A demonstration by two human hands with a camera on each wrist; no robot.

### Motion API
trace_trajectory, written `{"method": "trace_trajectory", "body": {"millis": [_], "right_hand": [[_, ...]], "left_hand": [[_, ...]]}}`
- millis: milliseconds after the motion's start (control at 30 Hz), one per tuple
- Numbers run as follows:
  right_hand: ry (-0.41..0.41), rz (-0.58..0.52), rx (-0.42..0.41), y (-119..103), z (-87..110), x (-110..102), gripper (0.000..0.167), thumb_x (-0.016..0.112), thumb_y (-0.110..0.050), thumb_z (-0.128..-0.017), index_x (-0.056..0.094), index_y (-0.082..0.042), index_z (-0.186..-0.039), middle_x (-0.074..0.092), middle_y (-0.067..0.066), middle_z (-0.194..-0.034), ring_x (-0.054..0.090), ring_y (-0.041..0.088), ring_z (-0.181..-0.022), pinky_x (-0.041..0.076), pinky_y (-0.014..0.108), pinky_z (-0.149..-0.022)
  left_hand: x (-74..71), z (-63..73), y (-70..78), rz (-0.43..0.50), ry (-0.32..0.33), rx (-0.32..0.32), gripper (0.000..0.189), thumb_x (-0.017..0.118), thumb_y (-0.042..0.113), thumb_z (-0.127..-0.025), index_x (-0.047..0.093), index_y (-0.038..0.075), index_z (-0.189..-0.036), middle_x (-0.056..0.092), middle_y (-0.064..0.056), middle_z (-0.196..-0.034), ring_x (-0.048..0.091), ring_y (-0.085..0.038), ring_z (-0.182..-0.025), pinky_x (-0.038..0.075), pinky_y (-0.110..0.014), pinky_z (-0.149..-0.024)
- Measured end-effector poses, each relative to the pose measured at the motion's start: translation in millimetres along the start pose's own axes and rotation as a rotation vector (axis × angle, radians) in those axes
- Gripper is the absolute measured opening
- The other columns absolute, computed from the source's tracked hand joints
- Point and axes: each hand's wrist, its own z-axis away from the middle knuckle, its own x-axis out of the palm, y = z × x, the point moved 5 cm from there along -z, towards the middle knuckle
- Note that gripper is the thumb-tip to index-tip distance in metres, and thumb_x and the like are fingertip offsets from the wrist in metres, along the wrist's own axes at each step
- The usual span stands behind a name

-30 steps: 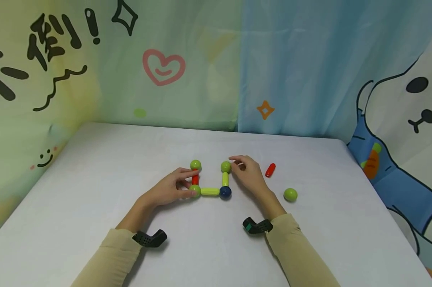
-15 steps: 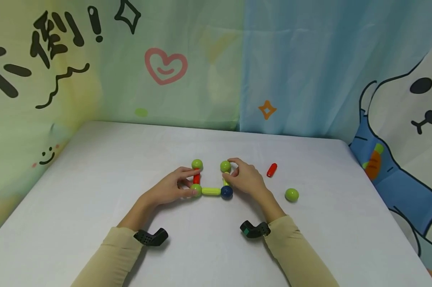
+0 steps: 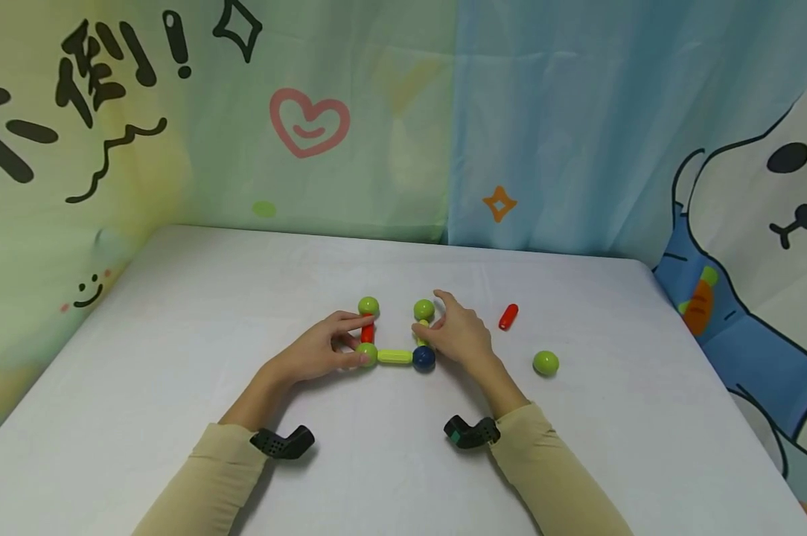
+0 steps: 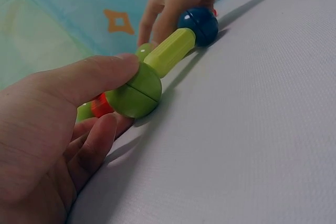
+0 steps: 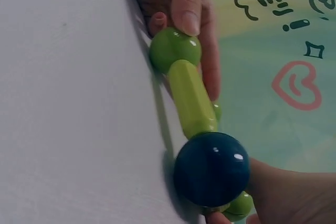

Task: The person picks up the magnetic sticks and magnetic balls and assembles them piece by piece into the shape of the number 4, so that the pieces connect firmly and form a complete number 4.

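Note:
A U-shaped toy frame of rods and balls lies on the table. My left hand (image 3: 319,346) grips its left side, thumb on the near green ball (image 4: 139,92) and fingers along the red rod (image 3: 367,329). A yellow-green rod (image 3: 394,357) joins that ball to the dark blue ball (image 5: 211,170). Another green ball (image 3: 368,305) caps the red rod's far end. At the right side, my right hand (image 3: 458,333) pinches the second yellow-green rod (image 3: 422,341), mostly hidden by the thumb. Its index finger is raised beside the far right green ball (image 3: 423,309).
A loose red rod (image 3: 508,317) lies right of my right hand, and a loose green ball (image 3: 546,363) sits nearer on the white table (image 3: 377,469). Black wrist cameras are strapped at both sleeves. A printed curtain (image 3: 390,149) stands behind the table.
My right hand has moved from the far right green ball down onto the rod below it, and its index finger has lifted off the ball. The left hand keeps its place.

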Motion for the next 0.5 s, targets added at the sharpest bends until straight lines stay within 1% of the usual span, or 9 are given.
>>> {"method": "trace_trajectory", "body": {"millis": [100,200,500], "right_hand": [[0.013,-0.004,0.007,-0.3,-0.3,1.3,0.076,0.067,-0.043,-0.082,0.035,-0.019,-0.146,0.065,-0.001,-0.079,0.058,0.015,-0.067,0.04,0.027,-0.054],[0.011,-0.018,0.003,-0.4,-0.7,1.4,0.076,0.067,-0.04,-0.082,0.034,-0.018,-0.147,0.065,-0.001,-0.079,0.058,0.015,-0.067,0.041,0.026,-0.054],[0.012,-0.03,-0.008,-2.3,-0.2,-1.4,0.073,0.066,-0.04,-0.082,0.036,-0.017,-0.146,0.064,-0.001,-0.079,0.056,0.014,-0.065,0.039,0.025,-0.052]], "left_hand": [[0.1,-0.1,0.2,0.006,-0.001,-0.001,0.067,0.076,0.032,-0.081,0.049,0.019,-0.14,0.047,-0.001,-0.134,0.059,-0.013,-0.102,0.049,-0.027,-0.08],[0.2,-0.4,-0.1,0.009,-0.002,-0.001,0.066,0.076,0.031,-0.081,0.049,0.019,-0.14,0.047,-0.001,-0.134,0.059,-0.013,-0.102,0.049,-0.027,-0.08],[0.2,-0.7,-0.8,0.001,-0.001,0.0,0.067,0.076,0.032,-0.08,0.049,0.021,-0.14,0.046,-0.001,-0.135,0.059,-0.013,-0.101,0.049,-0.028,-0.081]]}}
